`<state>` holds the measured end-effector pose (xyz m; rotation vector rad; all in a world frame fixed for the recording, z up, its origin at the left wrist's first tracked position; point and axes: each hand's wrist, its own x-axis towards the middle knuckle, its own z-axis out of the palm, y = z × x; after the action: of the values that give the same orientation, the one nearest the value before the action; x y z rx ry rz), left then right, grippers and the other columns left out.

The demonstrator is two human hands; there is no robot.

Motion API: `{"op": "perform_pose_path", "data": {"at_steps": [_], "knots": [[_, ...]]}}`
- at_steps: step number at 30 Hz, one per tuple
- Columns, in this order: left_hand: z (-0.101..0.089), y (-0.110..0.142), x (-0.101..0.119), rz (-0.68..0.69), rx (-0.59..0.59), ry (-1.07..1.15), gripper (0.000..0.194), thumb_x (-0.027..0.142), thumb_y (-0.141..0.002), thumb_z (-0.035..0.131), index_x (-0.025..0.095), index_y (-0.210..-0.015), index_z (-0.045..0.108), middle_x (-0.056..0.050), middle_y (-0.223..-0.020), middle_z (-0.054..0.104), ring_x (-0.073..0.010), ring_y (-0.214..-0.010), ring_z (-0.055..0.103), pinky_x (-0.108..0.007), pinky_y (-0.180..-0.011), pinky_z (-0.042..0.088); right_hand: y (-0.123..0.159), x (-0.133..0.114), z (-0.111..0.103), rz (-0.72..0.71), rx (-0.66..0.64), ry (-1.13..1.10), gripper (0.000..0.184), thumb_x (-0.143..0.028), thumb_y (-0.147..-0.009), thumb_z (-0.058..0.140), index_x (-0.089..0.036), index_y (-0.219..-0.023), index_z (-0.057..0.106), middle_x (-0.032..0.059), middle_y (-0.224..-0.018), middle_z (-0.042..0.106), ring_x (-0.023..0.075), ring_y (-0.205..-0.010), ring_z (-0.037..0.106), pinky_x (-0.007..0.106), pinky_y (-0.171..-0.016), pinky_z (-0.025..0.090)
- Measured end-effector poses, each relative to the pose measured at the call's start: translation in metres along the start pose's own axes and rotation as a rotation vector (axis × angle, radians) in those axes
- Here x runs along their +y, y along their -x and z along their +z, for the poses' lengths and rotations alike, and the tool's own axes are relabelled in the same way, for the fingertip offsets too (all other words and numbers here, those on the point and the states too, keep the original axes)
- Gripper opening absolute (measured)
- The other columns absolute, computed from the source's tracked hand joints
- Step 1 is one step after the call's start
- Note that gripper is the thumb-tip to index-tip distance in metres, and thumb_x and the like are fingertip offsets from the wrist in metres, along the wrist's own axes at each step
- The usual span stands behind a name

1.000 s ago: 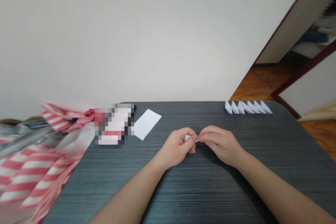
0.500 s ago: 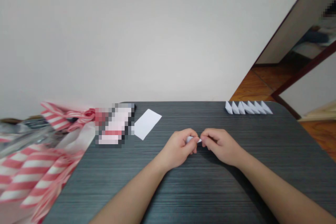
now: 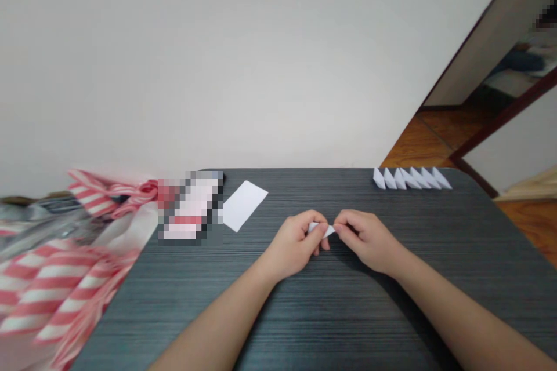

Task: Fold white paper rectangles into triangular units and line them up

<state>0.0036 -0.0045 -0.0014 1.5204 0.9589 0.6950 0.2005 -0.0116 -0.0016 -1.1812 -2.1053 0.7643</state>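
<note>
A small folded piece of white paper [image 3: 329,231] is held just above the dark table, between both hands. My left hand [image 3: 300,244] is closed around its left part, thumb on the near side, so much of the paper is hidden. The thumb and forefinger of my right hand [image 3: 365,237] pinch its pointed right tip. To the left lies a flat sheet of white paper [image 3: 245,205]. A row of several folded white paper pieces [image 3: 407,178] with pointed ends stands at the far right of the table.
The dark wood-grain table [image 3: 304,313] reaches back to a pale wall [image 3: 261,69]. A blurred-out, phone-like item [image 3: 191,208] lies by its left edge. Beyond that edge is red-and-white striped cloth [image 3: 65,278]. A doorway and wooden floor [image 3: 409,142] are at the right.
Both hands have risen slightly, and more of the folded white paper shows between them. The flat sheet and the row of folded pieces have stayed put.
</note>
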Motion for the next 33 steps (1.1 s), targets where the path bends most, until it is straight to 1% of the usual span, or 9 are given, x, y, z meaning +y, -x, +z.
{"op": "perform_pose_path", "data": {"at_steps": [7,11,14,16,17,22,26,33], "knots": [[-0.001,0.001,0.0,0.005,-0.014,-0.032,0.022,0.033,-0.094,0.049,0.016,-0.084,0.059,-0.001,-0.069,0.068,-0.0091,-0.053,0.054,-0.02,-0.052,0.04,0.0,-0.003,-0.001,0.007,-0.045,-0.045,0.023,-0.019,-0.095,0.049,-0.019,-0.075,0.058,-0.0003,-0.07,0.061,0.0137,-0.067,0.057,0.025,-0.066,0.042],[0.0,0.0,-0.002,-0.003,-0.02,-0.025,0.022,0.034,-0.095,0.05,0.016,-0.085,0.059,-0.002,-0.07,0.068,-0.009,-0.053,0.054,-0.02,-0.052,0.04,-0.001,-0.003,-0.001,0.028,-0.043,-0.047,0.021,-0.02,-0.094,0.052,-0.019,-0.074,0.059,-0.0007,-0.069,0.061,0.0135,-0.065,0.056,0.025,-0.064,0.041],[0.001,0.0,-0.006,0.002,-0.005,0.048,0.021,0.036,-0.095,0.051,0.017,-0.095,0.057,-0.002,-0.072,0.068,-0.0093,-0.052,0.054,-0.02,-0.051,0.041,0.0,-0.002,0.0,0.043,-0.015,-0.044,0.02,-0.019,-0.093,0.051,-0.019,-0.074,0.058,-0.0007,-0.069,0.06,0.0134,-0.065,0.056,0.025,-0.063,0.04],[0.002,-0.001,-0.01,0.015,0.026,0.123,0.024,0.038,-0.095,0.051,0.018,-0.107,0.053,-0.002,-0.075,0.069,-0.0097,-0.051,0.055,-0.02,-0.049,0.041,0.0,-0.001,-0.001,0.051,0.018,-0.044,0.021,-0.019,-0.093,0.051,-0.019,-0.073,0.056,-0.0009,-0.068,0.059,0.0132,-0.064,0.054,0.025,-0.062,0.039],[0.002,-0.001,-0.011,0.02,0.035,0.147,0.025,0.039,-0.095,0.05,0.018,-0.108,0.052,-0.002,-0.078,0.07,-0.0096,-0.051,0.056,-0.021,-0.049,0.041,0.0,0.0,-0.002,0.062,0.037,-0.044,0.021,-0.019,-0.093,0.051,-0.019,-0.073,0.056,-0.0011,-0.068,0.058,0.0132,-0.063,0.053,0.025,-0.061,0.039],[0.002,-0.002,-0.013,0.004,0.037,0.146,0.025,0.041,-0.096,0.049,0.017,-0.103,0.054,-0.004,-0.08,0.071,-0.0083,-0.049,0.055,-0.02,-0.049,0.042,0.001,0.004,-0.003,0.122,0.121,-0.054,0.022,-0.021,-0.093,0.05,-0.019,-0.072,0.053,-0.0021,-0.065,0.054,0.0131,-0.061,0.05,0.025,-0.059,0.037],[0.001,-0.002,-0.013,0.002,0.033,0.13,0.024,0.038,-0.097,0.048,0.016,-0.097,0.055,-0.004,-0.081,0.072,-0.0075,-0.049,0.053,-0.02,-0.049,0.041,0.002,0.003,-0.003,0.124,0.089,-0.087,0.024,-0.021,-0.093,0.048,-0.019,-0.07,0.051,-0.0022,-0.064,0.052,0.0129,-0.061,0.049,0.025,-0.059,0.037],[0.002,-0.003,-0.016,-0.003,0.008,0.158,0.024,0.039,-0.098,0.048,0.016,-0.099,0.055,-0.005,-0.084,0.073,-0.0072,-0.049,0.053,-0.019,-0.049,0.041,0.002,0.005,-0.006,0.136,0.049,-0.097,0.022,-0.021,-0.092,0.048,-0.019,-0.071,0.053,-0.0023,-0.064,0.053,0.0129,-0.06,0.048,0.025,-0.059,0.036]]}}
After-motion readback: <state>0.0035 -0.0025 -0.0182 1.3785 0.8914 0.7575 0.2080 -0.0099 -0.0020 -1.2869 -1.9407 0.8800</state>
